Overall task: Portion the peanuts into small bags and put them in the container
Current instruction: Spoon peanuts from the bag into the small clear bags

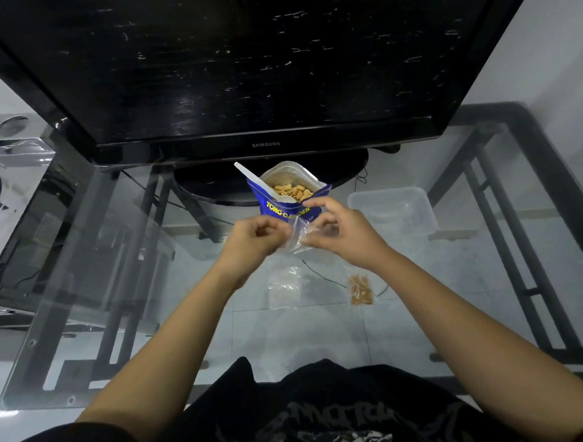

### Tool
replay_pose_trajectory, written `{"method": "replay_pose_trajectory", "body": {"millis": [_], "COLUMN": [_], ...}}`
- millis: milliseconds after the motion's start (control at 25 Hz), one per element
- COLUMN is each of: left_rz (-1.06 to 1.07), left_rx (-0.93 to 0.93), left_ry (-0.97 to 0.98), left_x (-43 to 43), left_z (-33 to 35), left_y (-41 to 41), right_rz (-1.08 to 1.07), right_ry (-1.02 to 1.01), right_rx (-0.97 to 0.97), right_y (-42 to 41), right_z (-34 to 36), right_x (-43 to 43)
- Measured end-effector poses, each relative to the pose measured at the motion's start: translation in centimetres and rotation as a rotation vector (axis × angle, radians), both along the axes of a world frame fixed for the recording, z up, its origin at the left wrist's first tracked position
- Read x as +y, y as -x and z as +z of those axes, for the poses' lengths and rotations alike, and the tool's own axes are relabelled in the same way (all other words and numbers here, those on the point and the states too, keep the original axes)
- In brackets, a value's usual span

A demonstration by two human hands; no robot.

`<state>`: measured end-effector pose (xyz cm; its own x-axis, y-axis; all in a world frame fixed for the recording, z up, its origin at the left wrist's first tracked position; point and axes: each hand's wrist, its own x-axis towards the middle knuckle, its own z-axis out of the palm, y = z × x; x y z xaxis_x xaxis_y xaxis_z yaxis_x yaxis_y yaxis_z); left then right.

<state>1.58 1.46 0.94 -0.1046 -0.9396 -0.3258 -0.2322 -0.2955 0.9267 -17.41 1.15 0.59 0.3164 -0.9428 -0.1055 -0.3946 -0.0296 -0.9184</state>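
Note:
A blue peanut pouch stands open on the glass table, peanuts showing inside and a white spoon sticking out at its left. Just in front of it, my left hand and my right hand both pinch the top of a small clear bag held above the table. The bag looks empty. A filled small bag of peanuts lies on the glass at the near right. A flat pile of clear empty bags lies near the middle. The clear plastic container sits to the right.
A large black television on its stand fills the back of the glass table. A black metal frame shows under the glass. Clear plastic-wrapped equipment stands at the left. My dark shirt is at the bottom edge.

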Motion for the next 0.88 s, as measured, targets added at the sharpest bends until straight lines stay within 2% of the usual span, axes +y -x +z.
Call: {"method": "replay_pose_trajectory", "body": {"millis": [80,120,160,280,360,440,520,600,720,800,880], "left_rz": [-0.143,-0.192,-0.2,-0.036,0.029,0.041,0.046,0.049,-0.017,-0.055,-0.062], "left_rx": [-0.406,-0.529,-0.575,-0.49,-0.344,-0.147,-0.092,-0.098,-0.084,-0.08,-0.095], "left_ry": [0.216,0.29,0.328,0.305,0.218,0.116,0.081,0.089,0.117,0.138,0.148], "left_x": [-0.3,-0.4,-0.4,-0.8,-1.3,-1.6,-1.7,-2.0,-2.3,-2.4,-2.6], "left_z": [0.3,0.3,0.2,0.0,-0.1,0.0,0.2,0.6,1.6,2.1,2.3], "left_y": [-1.0,-1.3,-1.5,-1.4,-1.4,-1.5,-1.5,-1.3,-0.7,-0.3,0.0], "right_rz": [0.029,0.045,0.054,-0.008,-0.085,-0.134,-0.198,-0.251,-0.022,0.054,-0.001], "right_ry": [-0.06,-0.085,-0.104,-0.191,-0.25,-0.26,-0.197,0.009,0.391,0.445,0.414], "right_rx": [0.02,0.025,0.013,-0.236,-0.398,-0.413,-0.342,-0.138,0.316,0.478,0.465], "right_y": [0.4,0.6,0.6,0.7,1.0,1.3,1.4,1.3,0.4,-0.7,-1.4], "right_z": [-0.1,-0.1,-0.2,-0.2,-0.3,-0.5,-0.5,0.0,1.0,1.2,1.0], "right_x": [-0.1,-0.1,-0.1,0.0,-0.2,-0.3,-0.2,-0.1,0.1,0.0,-0.3]}}
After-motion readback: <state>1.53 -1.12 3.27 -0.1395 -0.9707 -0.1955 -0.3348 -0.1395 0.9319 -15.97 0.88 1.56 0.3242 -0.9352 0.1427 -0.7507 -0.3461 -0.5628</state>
